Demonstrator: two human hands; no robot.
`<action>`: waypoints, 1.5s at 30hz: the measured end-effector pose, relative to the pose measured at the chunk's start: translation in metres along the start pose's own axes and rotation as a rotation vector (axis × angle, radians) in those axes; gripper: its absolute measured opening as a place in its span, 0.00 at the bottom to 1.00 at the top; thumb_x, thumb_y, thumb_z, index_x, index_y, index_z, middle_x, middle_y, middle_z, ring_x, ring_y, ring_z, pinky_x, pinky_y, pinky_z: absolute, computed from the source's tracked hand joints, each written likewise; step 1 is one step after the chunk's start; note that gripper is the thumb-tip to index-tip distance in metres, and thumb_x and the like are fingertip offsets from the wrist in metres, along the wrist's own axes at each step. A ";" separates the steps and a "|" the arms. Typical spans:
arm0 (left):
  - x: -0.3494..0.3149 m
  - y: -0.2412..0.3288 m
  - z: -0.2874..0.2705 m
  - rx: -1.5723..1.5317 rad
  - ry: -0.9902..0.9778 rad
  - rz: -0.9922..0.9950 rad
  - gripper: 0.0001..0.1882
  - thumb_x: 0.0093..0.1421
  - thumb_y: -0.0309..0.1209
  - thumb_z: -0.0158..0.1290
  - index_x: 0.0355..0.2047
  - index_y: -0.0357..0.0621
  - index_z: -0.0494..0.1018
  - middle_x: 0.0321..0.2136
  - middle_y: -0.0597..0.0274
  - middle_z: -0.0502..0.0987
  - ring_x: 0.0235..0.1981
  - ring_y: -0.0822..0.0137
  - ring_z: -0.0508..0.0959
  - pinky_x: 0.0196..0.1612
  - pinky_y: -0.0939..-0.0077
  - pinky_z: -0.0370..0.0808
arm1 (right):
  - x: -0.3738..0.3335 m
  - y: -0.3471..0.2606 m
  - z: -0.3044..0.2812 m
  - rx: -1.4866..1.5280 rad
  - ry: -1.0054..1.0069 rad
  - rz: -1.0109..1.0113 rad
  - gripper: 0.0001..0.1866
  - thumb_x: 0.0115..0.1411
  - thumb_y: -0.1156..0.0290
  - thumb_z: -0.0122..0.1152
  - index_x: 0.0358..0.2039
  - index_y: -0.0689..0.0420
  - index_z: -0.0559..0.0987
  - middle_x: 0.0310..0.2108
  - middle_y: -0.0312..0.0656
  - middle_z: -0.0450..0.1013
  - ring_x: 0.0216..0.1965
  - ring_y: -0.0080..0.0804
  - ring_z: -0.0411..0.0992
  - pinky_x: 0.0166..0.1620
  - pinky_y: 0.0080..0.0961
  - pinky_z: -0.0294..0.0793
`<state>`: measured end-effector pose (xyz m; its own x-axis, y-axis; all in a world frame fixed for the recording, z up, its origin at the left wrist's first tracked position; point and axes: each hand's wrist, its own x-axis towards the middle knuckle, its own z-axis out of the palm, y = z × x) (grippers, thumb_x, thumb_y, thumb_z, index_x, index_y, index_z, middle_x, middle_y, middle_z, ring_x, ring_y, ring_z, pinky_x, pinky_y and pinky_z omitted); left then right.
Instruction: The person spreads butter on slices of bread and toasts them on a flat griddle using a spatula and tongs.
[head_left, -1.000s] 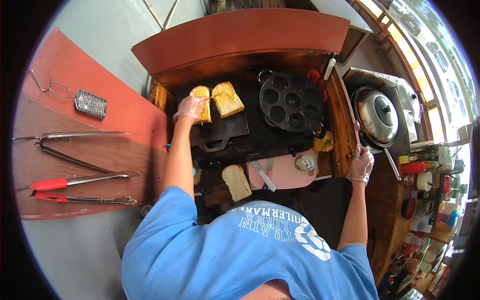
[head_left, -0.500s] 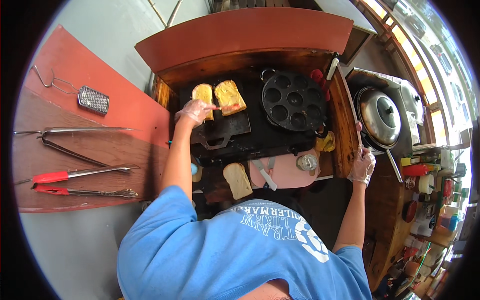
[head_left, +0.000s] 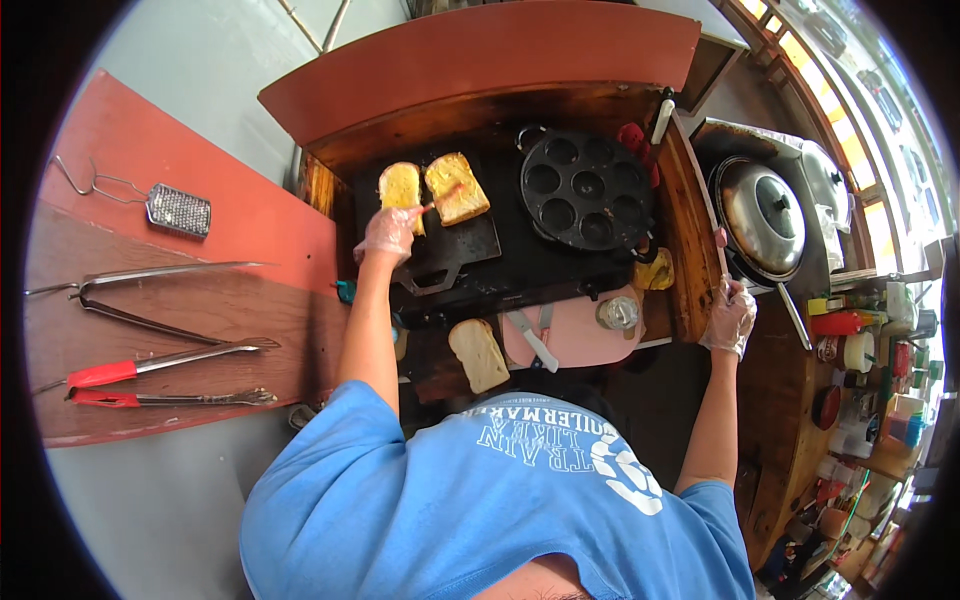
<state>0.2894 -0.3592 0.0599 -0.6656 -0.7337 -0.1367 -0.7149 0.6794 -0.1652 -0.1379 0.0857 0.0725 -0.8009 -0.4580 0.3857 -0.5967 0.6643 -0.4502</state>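
Observation:
In a clear plastic glove, my left hand (head_left: 387,236) is closed on a slim red utensil (head_left: 430,207), perhaps a brush or spreader. Its blurred tip is over the right toast slice (head_left: 457,188), coated in yellow. Beside it the left toast slice (head_left: 400,186), also yellow-topped, lies partly behind my fingers. Both rest on the black griddle (head_left: 500,278), above a dark metal plate with a handle (head_left: 440,262). My right hand (head_left: 730,316), gloved too, is closed at the wooden side wall's outer edge, below a small pink tip; what it grips is unclear.
A round pan with hollows (head_left: 586,188) sits right on the griddle. Nearer me are a plain bread slice (head_left: 479,356) and a pink board (head_left: 590,345) with knives and a glass jar (head_left: 617,313). Tongs (head_left: 170,372) and a grater (head_left: 179,211) lie left; a lidded wok (head_left: 762,215) stands right.
The red utensil's tip has moved slightly upward over the right toast slice. The whole view has shifted a little; my right hand remains at the wooden edge.

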 end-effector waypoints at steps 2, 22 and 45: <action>-0.009 0.011 -0.010 -0.121 -0.012 0.024 0.19 0.63 0.28 0.49 0.52 0.62 0.79 0.36 0.61 0.83 0.37 0.63 0.83 0.40 0.67 0.78 | -0.001 -0.009 -0.005 -0.010 -0.038 0.071 0.15 0.64 0.61 0.61 0.34 0.63 0.81 0.27 0.54 0.77 0.31 0.52 0.77 0.36 0.43 0.74; -0.033 0.029 -0.022 -0.384 0.092 -0.340 0.08 0.59 0.32 0.56 0.35 0.54 0.85 0.31 0.54 0.83 0.35 0.53 0.82 0.39 0.58 0.78 | -0.002 -0.011 -0.006 0.005 0.008 0.011 0.14 0.64 0.62 0.59 0.34 0.62 0.81 0.27 0.54 0.77 0.31 0.53 0.76 0.36 0.44 0.74; -0.176 0.144 -0.037 -0.796 0.256 -0.678 0.10 0.52 0.26 0.54 0.33 0.46 0.82 0.33 0.47 0.81 0.39 0.47 0.81 0.42 0.53 0.79 | -0.006 0.042 0.019 0.296 -0.097 -0.533 0.13 0.68 0.70 0.52 0.42 0.68 0.77 0.50 0.59 0.71 0.47 0.55 0.73 0.52 0.45 0.74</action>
<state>0.2954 -0.1317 0.0961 -0.0369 -0.9988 -0.0321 -0.8239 0.0122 0.5666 -0.1591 0.1052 0.0362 -0.3815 -0.7427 0.5504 -0.8934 0.1434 -0.4258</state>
